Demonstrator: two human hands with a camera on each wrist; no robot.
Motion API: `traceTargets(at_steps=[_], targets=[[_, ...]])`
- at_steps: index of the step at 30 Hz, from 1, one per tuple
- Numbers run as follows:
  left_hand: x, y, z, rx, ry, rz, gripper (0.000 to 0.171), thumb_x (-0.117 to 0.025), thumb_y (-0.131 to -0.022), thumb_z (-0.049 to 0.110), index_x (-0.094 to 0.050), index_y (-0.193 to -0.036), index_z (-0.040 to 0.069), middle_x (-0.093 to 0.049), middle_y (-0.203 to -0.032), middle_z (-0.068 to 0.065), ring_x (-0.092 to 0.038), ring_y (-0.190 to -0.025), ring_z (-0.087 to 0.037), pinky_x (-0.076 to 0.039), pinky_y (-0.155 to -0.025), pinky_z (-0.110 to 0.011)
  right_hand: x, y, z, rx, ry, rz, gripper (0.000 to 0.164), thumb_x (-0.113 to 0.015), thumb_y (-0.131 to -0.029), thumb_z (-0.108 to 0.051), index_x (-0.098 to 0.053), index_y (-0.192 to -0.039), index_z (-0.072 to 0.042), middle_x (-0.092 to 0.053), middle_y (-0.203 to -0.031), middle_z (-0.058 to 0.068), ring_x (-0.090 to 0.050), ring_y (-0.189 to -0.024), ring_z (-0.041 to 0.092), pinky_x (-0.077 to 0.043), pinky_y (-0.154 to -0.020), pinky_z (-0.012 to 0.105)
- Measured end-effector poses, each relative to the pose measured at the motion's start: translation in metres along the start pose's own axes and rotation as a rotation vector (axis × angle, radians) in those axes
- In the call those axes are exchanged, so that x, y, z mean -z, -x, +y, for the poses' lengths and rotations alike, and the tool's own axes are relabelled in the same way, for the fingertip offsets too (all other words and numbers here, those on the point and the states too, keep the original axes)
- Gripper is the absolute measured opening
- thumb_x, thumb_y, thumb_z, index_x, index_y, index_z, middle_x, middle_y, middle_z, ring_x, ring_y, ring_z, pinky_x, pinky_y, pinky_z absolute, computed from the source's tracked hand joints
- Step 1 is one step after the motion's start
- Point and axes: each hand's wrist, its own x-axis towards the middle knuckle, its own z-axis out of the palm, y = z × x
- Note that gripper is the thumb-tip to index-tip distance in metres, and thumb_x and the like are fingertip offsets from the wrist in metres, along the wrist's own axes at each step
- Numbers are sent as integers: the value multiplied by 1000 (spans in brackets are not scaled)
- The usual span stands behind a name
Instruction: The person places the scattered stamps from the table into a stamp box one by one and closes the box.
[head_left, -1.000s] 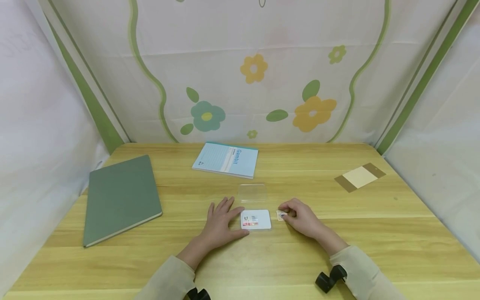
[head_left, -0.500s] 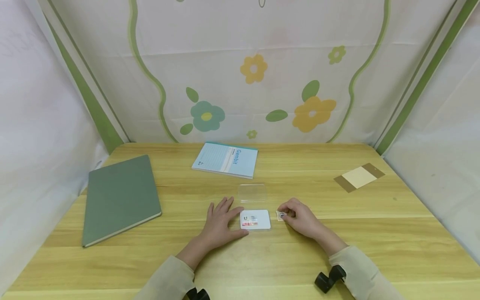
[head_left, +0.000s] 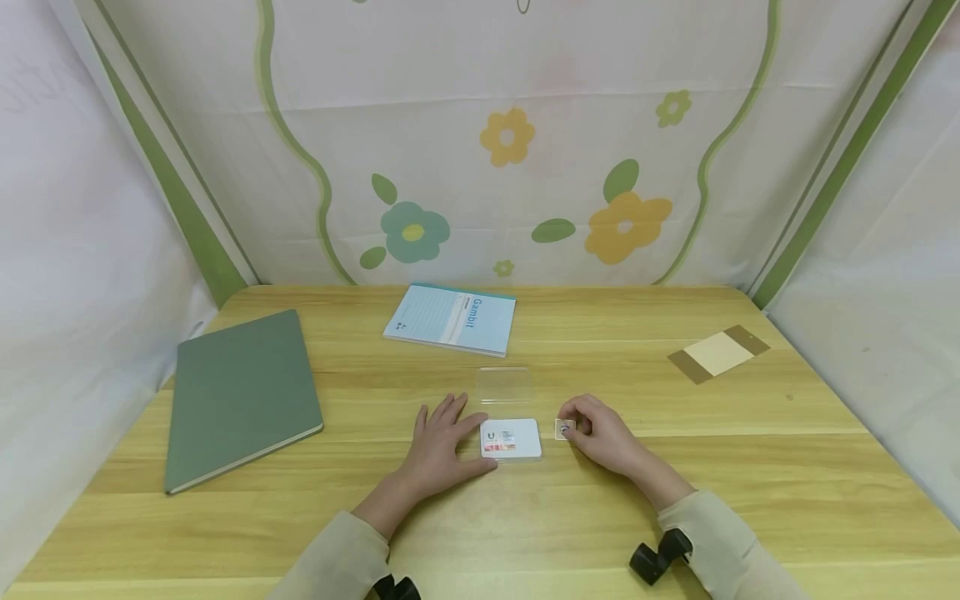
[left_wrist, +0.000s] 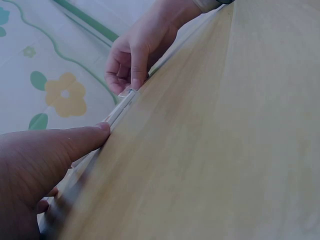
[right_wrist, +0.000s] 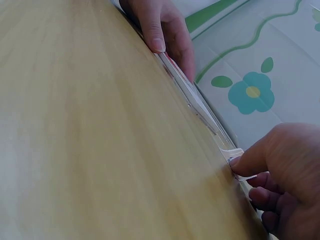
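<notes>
A white card with a small logo and a reddish printed patch lies in a clear plastic card case (head_left: 517, 460) in the head view. My left hand (head_left: 441, 450) holds that case at its left end, index finger at the far edge and thumb at the near edge, other fingers spread on the table. Just right of the case, my right hand (head_left: 603, 437) pinches a small square slip (head_left: 562, 429) with a pale border and dark print between thumb and index finger. In the right wrist view the slip (right_wrist: 239, 151) looks thin, glossy and slightly bent under the thumb.
A clear plastic lid-like piece (head_left: 505, 386) lies just beyond the case. Farther back is a light blue notebook (head_left: 453, 320). A large green hardcover book (head_left: 243, 400) lies at left, and a brown-and-cream card (head_left: 719, 355) at far right. Fabric walls (head_left: 450, 83) enclose the table.
The small slip in my right fingers has turned slightly, its printed face now squarer to the head view. The left hand and the case have stayed put.
</notes>
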Motion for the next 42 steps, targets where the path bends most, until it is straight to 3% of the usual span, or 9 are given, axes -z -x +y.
traceTargets(at_steps=[9,21,26,33,42], targets=[[1,0,0,2,6,-2,64,-61,-70,54,-51,-121,17,-31,-133,-15,-18,-125,-31,-4,-94,-56,0,-2,2,-39,-43,10,16,-62,-76,-1,-62,-90,-10,-49,-71,-5,-41,-59,10,-37,-50,23],[1,0,-1,4,-12,-8,64,-59,-70,55,-51,-121,17,-31,-134,-15,-18,-125,-31,-4,-94,-56,-7,-13,-10,-124,-238,48,13,-65,-77,-11,-66,-89,-8,-59,-76,-1,-49,-64,15,-42,-55,25],[1,0,-1,9,-25,-8,64,-59,-70,55,-51,-121,18,-31,-133,-15,-18,-125,-31,-5,-93,-57,-13,-19,-20,-132,-284,25,12,-65,-76,-11,-67,-88,-9,-59,-76,-1,-49,-65,15,-41,-57,25],[1,-1,0,3,-24,-10,64,-59,-70,56,-51,-122,18,-31,-134,-15,-18,-125,-32,-4,-93,-57,-20,-18,-30,-152,-361,-20,11,-62,-78,-4,-66,-87,-2,-61,-80,6,-49,-64,15,-40,-55,23],[1,0,1,3,-28,-8,64,-60,-70,55,-51,-121,18,-31,-133,-15,-18,-125,-32,-5,-93,-57,-30,-16,-26,-110,-323,7,8,-64,-76,-6,-67,-84,-7,-59,-76,0,-48,-62,13,-41,-54,23]])
